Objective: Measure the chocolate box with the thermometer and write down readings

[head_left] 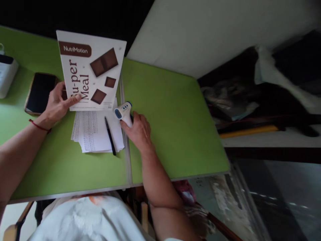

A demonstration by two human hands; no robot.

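Note:
My left hand (59, 100) grips the lower left corner of a white box (82, 75) printed "NutriMotion" with brown chocolate pieces, its thumb on the front. The box stands tilted over the top of a stack of printed papers (90, 134). In my right hand (139, 130) is a white and blue infrared thermometer (124, 112), the fingers wrapped round its handle. Its small screen faces me, and it sits just right of the box's lower corner. A black pen (110, 135) lies on the papers between both hands.
A green table (173, 127) with a metal seam spans the view. A dark phone (41, 93) lies left of my left hand, and a white device (6, 75) stands at the far left. A wall rises behind; a cluttered shelf (250, 142) is at the right.

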